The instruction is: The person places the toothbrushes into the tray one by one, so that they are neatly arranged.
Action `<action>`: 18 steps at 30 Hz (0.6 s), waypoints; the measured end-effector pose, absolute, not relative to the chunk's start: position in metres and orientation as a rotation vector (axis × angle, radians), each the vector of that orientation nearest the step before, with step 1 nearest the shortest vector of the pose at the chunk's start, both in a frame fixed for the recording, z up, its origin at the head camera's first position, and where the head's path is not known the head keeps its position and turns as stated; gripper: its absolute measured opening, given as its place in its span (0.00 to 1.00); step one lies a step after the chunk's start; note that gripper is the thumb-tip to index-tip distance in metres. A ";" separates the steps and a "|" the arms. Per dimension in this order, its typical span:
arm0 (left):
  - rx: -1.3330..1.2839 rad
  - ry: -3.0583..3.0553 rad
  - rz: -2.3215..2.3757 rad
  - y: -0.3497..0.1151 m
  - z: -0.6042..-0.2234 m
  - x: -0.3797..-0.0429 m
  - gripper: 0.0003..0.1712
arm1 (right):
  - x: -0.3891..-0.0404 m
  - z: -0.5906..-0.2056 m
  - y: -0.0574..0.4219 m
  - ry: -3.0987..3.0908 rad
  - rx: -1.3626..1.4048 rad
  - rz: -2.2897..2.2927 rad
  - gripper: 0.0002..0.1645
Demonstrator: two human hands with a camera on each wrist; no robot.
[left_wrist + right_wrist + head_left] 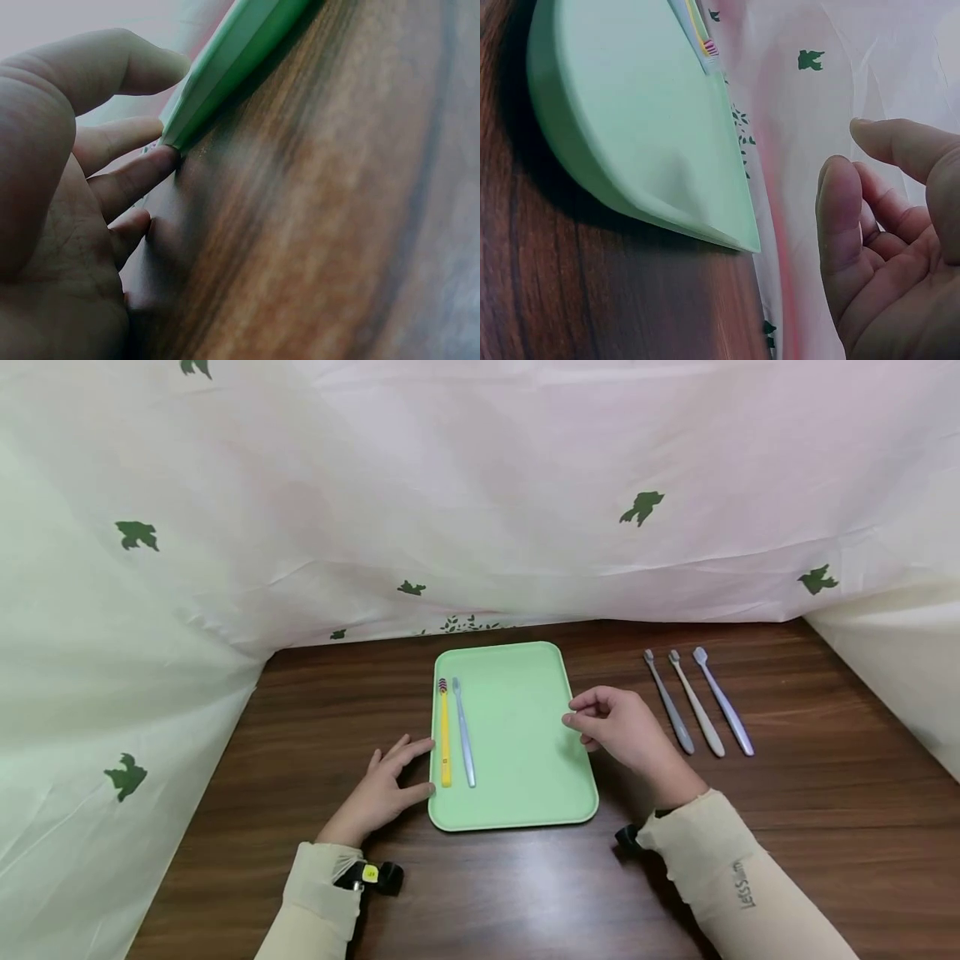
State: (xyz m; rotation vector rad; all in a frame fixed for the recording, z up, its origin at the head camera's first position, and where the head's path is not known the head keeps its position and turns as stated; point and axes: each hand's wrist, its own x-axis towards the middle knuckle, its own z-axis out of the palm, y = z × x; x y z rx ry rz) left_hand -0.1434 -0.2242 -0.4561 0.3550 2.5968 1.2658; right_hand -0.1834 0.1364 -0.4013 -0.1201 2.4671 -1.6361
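A light green tray (517,735) lies on the table, bearing a yellow toothbrush (446,735) and a pale blue toothbrush (464,735) side by side near its left edge. My left hand (382,789) touches the tray's left rim with spread fingers; in the left wrist view the thumb and fingertips meet the green rim (225,67). Over the right rim hovers my right hand (618,727), holding nothing. Its fingers are loosely bent, and the right wrist view shows a gap between thumb (900,142) and index finger (838,217).
Right of the tray, a grey toothbrush (670,706), a cream toothbrush (697,706) and a lavender toothbrush (724,706) lie in a row on the dark wooden table (525,893). White cloth (487,510) with green bird prints hangs behind and at both sides.
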 end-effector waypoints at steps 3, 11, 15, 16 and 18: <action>0.369 2.599 1.258 -0.225 -0.456 -0.145 0.38 | -0.182 -0.400 0.137 2.466 -0.103 -1.639 0.17; 0.327 2.620 1.241 -0.232 -0.454 -0.140 0.38 | -0.189 -0.408 0.142 2.504 -0.122 -1.617 0.17; 0.353 2.613 1.241 -0.228 -0.453 -0.143 0.38 | -0.192 -0.407 0.155 2.582 -0.109 -1.581 0.18; 0.365 2.607 1.238 -0.228 -0.453 -0.143 0.38 | -0.192 -0.407 0.158 2.599 -0.094 -1.572 0.18; 0.358 2.604 1.221 -0.230 -0.453 -0.141 0.38 | -0.191 -0.410 0.158 2.585 -0.074 -1.581 0.18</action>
